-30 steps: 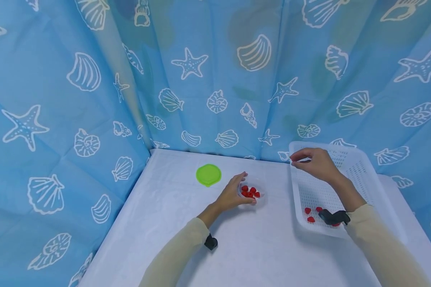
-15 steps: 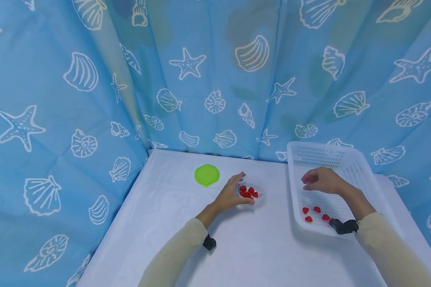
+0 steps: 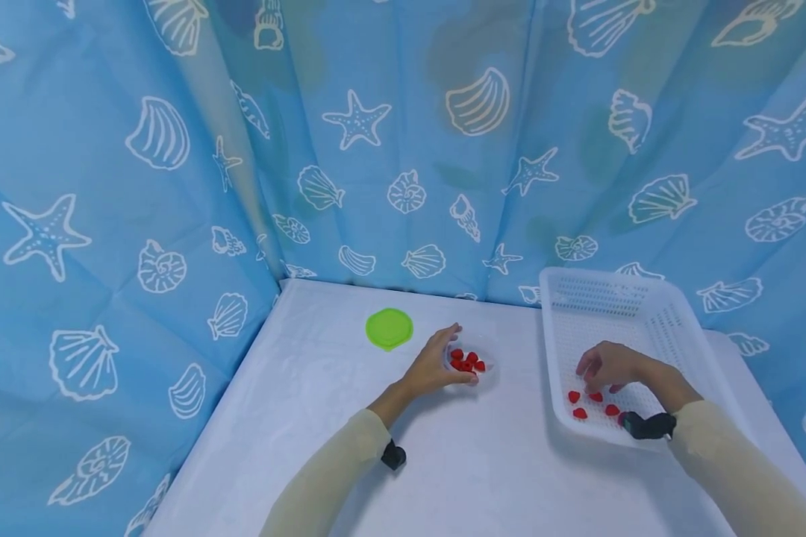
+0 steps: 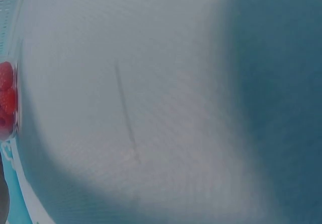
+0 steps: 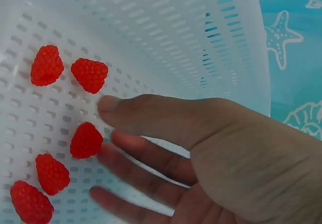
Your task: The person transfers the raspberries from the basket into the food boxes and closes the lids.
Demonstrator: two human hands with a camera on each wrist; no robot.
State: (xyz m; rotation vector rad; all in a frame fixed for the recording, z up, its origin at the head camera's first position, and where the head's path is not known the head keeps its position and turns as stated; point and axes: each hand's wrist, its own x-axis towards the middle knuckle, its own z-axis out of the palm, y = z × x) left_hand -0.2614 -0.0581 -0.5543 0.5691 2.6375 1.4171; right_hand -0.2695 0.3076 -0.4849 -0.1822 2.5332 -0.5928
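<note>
While the left hand (image 3: 433, 368) curls thumb and fingers round a small clear tub (image 3: 492, 358) of red raspberries (image 3: 466, 366) just below the centre of the head view, the right hand (image 3: 614, 367) dips into the white perforated basket (image 3: 548, 350) at lower right — thumb and fingers parted, gripping nothing. Five loose raspberries (image 5: 89, 75) lie on its floor, left in the right wrist view; one sits by the fingertips — contact is unclear. A lime-green lid (image 3: 389, 329) lies left of the tub.
</note>
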